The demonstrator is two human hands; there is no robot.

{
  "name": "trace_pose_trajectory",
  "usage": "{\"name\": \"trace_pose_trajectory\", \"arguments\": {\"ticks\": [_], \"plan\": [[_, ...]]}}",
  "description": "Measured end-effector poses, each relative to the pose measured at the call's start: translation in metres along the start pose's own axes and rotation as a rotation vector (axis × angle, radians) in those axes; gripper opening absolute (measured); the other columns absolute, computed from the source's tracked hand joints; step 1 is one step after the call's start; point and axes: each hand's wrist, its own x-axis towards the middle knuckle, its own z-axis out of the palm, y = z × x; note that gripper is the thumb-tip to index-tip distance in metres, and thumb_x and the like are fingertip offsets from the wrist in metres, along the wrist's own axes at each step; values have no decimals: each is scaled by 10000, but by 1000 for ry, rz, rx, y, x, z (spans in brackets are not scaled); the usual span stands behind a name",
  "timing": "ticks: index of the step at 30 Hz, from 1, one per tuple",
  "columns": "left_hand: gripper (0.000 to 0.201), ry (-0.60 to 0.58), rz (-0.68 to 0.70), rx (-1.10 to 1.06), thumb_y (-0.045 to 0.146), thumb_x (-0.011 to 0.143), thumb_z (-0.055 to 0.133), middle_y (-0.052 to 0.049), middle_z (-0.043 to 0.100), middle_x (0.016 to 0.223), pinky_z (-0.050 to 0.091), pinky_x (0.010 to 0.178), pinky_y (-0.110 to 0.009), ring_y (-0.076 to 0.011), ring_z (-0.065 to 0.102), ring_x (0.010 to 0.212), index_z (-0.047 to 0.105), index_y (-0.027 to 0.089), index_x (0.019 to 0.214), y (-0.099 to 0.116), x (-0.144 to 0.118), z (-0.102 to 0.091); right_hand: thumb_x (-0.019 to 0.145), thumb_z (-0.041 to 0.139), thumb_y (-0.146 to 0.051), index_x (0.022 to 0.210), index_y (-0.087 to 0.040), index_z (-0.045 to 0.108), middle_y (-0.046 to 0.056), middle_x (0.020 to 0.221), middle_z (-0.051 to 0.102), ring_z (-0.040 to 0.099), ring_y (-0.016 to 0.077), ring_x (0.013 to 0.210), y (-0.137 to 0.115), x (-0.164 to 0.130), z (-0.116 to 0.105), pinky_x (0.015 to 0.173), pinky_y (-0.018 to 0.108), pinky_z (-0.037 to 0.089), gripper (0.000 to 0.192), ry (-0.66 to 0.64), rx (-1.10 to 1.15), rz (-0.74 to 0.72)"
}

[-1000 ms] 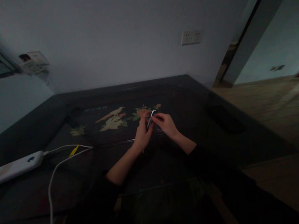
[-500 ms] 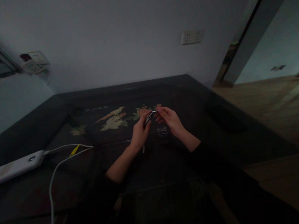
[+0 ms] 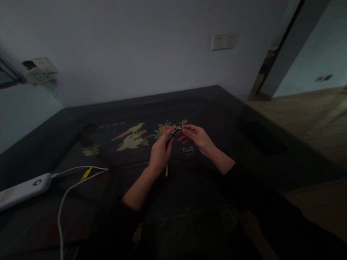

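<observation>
My left hand is closed around a slim dark-and-silver object shaped like a razor, whose shiny bent end points up and to the right. At that end, the thumb and fingers of my right hand pinch close together on its silver tip. Finer detail of the tip is too small and dark to make out. Below the hands, a small clear plastic case rests on the dark tabletop. A thin whitish strip shows just beside my left wrist.
The dark glossy table bears a bird-and-flower picture. At left lies a white power bank with a white cable and yellow tag. A dark flat object is at right. The wall stands behind.
My right hand has shifted very slightly to the right, its fingers still at the silver tip. My left hand keeps its hold, with the object at a slightly flatter angle.
</observation>
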Motion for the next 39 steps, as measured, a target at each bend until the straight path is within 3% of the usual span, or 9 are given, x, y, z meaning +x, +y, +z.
{"name": "trace_pose_trajectory", "arguments": {"ticks": [13,29,39], "plan": [[426,5,4,40,206,905,430,-49,568,1298,431,997,-360,-187,542,1176,470,281,1323,-3,-1,-1,661,737,-439,958,-178,638,42,834,703,656,130,633,-2,-1,-1,560,241,511,407,-20,-43,-29],[464,-16,-70,165,203,910,413,-26,613,1206,479,856,-298,-187,604,1042,441,342,1351,3,-3,-4,680,714,-462,926,-180,619,10,716,658,618,123,579,2,-1,1,539,251,495,386,32,-110,-81],[413,-22,-14,-37,194,896,444,-32,565,1298,401,1012,-337,-184,527,1185,486,276,1299,0,1,-1,680,715,-462,964,-175,628,5,705,652,607,116,564,1,-3,1,536,249,494,413,34,-102,-115]]}}
